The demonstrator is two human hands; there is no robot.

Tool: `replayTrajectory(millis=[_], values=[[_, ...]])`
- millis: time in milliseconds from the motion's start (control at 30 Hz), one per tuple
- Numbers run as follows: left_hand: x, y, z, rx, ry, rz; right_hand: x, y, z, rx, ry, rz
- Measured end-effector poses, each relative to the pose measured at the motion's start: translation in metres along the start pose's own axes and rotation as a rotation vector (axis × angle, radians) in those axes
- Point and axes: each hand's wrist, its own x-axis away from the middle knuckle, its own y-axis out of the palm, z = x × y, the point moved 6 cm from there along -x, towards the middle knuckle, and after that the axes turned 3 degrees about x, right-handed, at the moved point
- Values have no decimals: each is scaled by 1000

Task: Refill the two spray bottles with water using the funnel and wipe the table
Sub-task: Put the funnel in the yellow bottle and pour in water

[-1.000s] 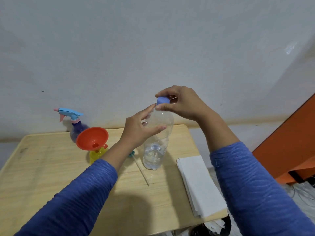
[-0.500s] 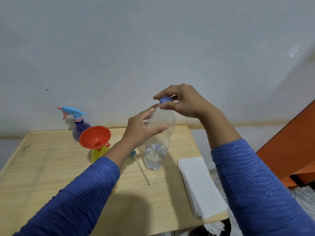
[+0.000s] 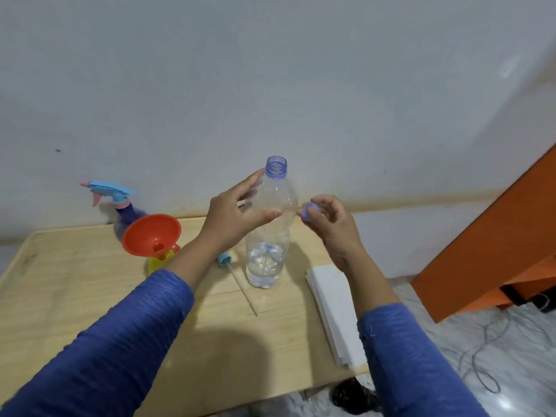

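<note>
A pale wooden table (image 3: 90, 296) stands against a plain grey-white wall, with an orange panel (image 3: 496, 236) to the right and a speckled floor with loose cables below it. Nearest the camera, 2 blue knitted sleeves reach forward over the tabletop. At the table's right edge lies a stack of folded white cloths (image 3: 334, 311). Just beyond, the clear plastic water bottle (image 3: 267, 236) stands upright on the table, its mouth uncapped and only a shallow pool of water in its base. The left hand (image 3: 231, 218) grips the bottle's upper body, thumb in front and fingers curled round its far side. The right hand (image 3: 328, 224), just beside the bottle's shoulder, pinches the small blue bottle cap (image 3: 310, 211) between thumb and fingertips. Left of the bottle's base, a light-blue spray-head collar with a thin clear dip tube (image 3: 237, 278) lies flat on the wood. Further left, an orange plastic funnel (image 3: 150, 233) sits in the neck of a small yellow spray bottle (image 3: 159, 261). Behind it, near the wall, stands a purple spray bottle (image 3: 126, 218) fitted with a blue and pink trigger head.
</note>
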Motion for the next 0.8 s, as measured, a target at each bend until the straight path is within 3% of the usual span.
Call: replayTrajectory(millis=[267, 467, 800], values=[[0, 0, 0, 3, -7, -1, 52, -27, 138, 275, 273, 118], [-2, 1, 0, -14, -9, -13, 56, -33, 160, 428, 275, 185], [-2, 2, -2, -23, -8, -23, 57, -29, 178, 630, 267, 89]])
